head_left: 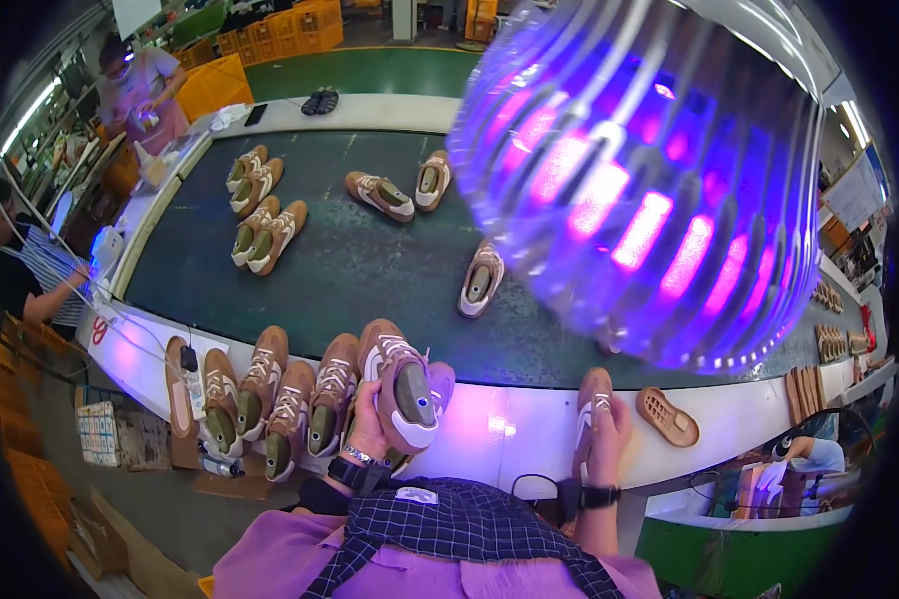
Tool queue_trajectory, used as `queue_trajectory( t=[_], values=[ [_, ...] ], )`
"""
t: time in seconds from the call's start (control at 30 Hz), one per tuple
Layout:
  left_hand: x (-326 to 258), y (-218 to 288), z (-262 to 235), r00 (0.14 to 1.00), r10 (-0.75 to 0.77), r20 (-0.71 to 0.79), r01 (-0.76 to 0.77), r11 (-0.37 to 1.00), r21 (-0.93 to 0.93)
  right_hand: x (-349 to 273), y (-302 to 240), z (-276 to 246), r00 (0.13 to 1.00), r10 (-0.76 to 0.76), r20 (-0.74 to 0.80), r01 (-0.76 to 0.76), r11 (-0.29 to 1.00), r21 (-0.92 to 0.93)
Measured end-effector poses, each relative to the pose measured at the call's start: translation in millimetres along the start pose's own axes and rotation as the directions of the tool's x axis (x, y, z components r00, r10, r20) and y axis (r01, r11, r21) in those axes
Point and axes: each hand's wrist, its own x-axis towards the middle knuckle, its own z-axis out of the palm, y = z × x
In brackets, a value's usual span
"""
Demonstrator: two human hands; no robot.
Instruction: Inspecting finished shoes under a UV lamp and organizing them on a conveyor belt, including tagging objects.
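Left grip point(370, 419) clamps a tan shoe point(402, 384) upright at the tabletop's point(499, 424) near edge; right grip point(609, 434) closes around another shoe point(591, 404). Steady holds near the heel seem wise. Farther off, paired shoes point(270, 235) lie on the dark conveyor belt point(360, 270).

Left of my left hand point(370, 424), below the bench edge: a stack of small white cartons point(98, 434) with blue print, beside a brown cardboard box point(145, 439). Far up-left of that hand: yellow-orange crates point(300, 28) in a row along the back. Far right of my right hand point(607, 439), up high: a white board point(854, 195), blue-edged, tilted.
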Motion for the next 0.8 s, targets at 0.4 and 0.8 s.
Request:
queue_trajectory(
  t=[0.4,0.8],
  values=[
    [-32,20,-29,0.989,-0.036,-0.144,0.036,0.999,-0.001,150,37,312,0.979,0.061,0.194,0.028,0.905,-0.424],
    [-32,37,-32,0.998,-0.032,0.056,0.038,0.992,-0.119,193,81,251,0.683,0.378,0.625,-0.524,0.849,0.059]
  ],
)
